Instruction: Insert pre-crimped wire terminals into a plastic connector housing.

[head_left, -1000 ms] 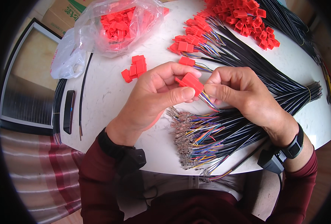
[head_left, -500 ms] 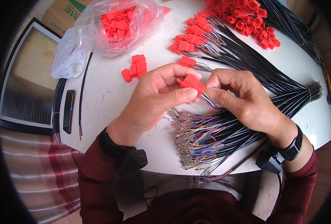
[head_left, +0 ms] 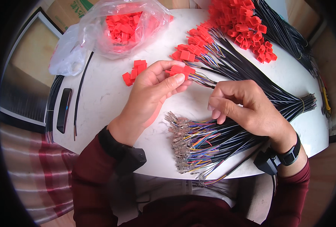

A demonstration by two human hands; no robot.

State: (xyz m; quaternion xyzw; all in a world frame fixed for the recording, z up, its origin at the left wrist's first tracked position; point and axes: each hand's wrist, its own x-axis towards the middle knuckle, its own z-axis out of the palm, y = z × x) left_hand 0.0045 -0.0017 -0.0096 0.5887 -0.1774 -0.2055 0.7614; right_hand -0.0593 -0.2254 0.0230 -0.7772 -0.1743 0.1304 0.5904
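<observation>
My left hand [head_left: 147,90] pinches a red plastic connector housing [head_left: 180,71] between thumb and fingers. Thin coloured wires run from this red spot to the right, towards a black cable. Whether a second housing lies behind the held one, I cannot tell. To the right, my right hand [head_left: 240,104] is closed, thumb against the curled index finger, apart from the housing; anything in its pinch is hidden. Below it lies a bundle of black cables [head_left: 232,140], their coloured wires fanned out to metal terminals [head_left: 181,145]. Beyond, more cables carry red housings [head_left: 190,49].
A clear plastic bag [head_left: 124,30] of red housings stands at the back left, with loose red housings [head_left: 134,72] nearer. A black bar-shaped device [head_left: 64,110] and dark cables lie at the left. At the far right are yellow-handled pliers [head_left: 326,100] and a heap of finished-looking red ends [head_left: 243,26].
My left hand has carried the housing away and slightly left, beside the other red-ended cables. My right hand has come off its wires and now hovers apart. The whole view has shifted a little.
</observation>
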